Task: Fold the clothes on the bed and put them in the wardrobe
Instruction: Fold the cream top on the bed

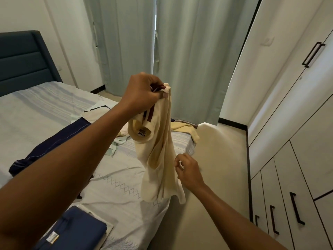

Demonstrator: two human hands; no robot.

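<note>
My left hand (142,94) is raised over the bed (45,105) and grips the top of a cream shirt with dark red stripes (158,159), which hangs down bunched, its neck label showing. My right hand (187,170) is lower, at the shirt's right edge, fingers curled; whether it pinches the fabric I cannot tell. More clothes lie on the bed: a navy garment (54,143), a pale mint piece (113,147), a white piece with dark trim (97,110) and a yellow one (185,130) at the far corner. A folded blue garment (77,231) lies near me.
The white wardrobe (292,123) with black handles runs along the right wall, doors closed. A strip of beige floor (219,159) separates it from the bed. Grey-green curtains (180,51) hang ahead; a dark blue headboard (23,58) stands at left.
</note>
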